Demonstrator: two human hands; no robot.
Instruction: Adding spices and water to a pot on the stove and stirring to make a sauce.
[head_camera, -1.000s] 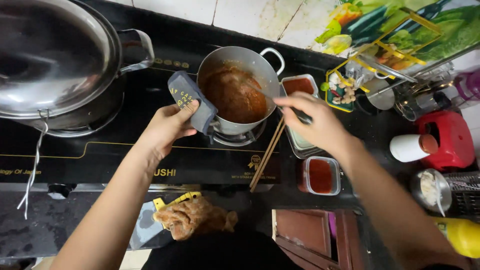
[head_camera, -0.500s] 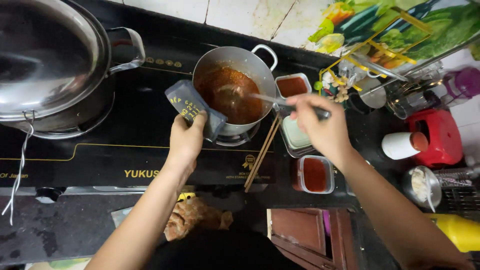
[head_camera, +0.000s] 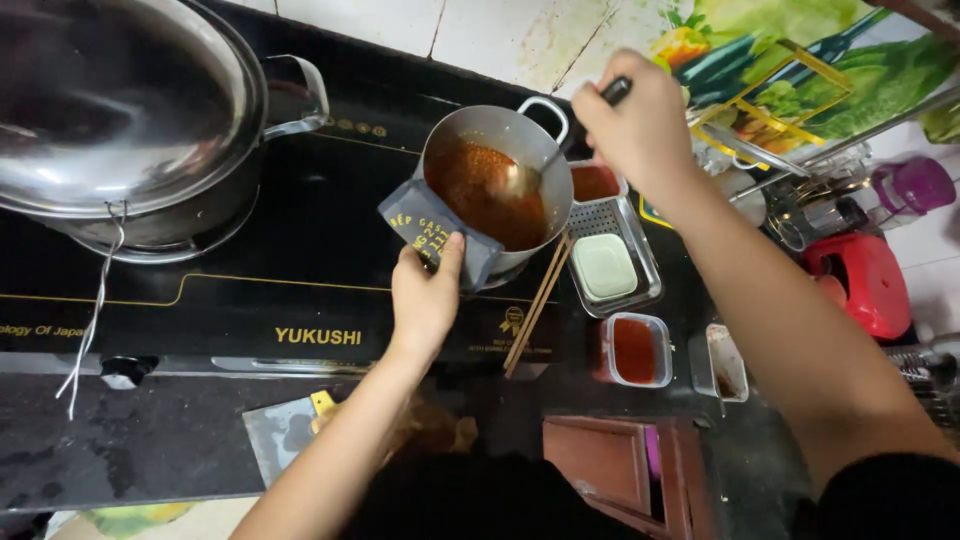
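- Nearest, the left hand (head_camera: 425, 300) reaches straight ahead and pinches a dark grey pot-holder cloth (head_camera: 440, 232) against the near rim of the small steel saucepan (head_camera: 500, 175), thumb on the outside, fingers hidden behind the cloth.
- Beyond it, the saucepan sits on the black induction cooktop (head_camera: 300, 290), holding red-brown chili sauce (head_camera: 487, 190); its loop handle points away, towards the tiled wall.
- Further, the ladle (head_camera: 535, 175) lies slantwise, bowl sunk in the sauce, shaft rising up and to the right.
- Farthest, the right hand (head_camera: 640, 125) is closed in a fist round the ladle's black handle, above the pan's far right rim; this hand is nearer the tool.
- Compared with half a second ago, the right hand has risen from beside the seasoning tray (head_camera: 615, 260) to beyond the pan, and the ladle stands steeper; the left hand's grip is unchanged.
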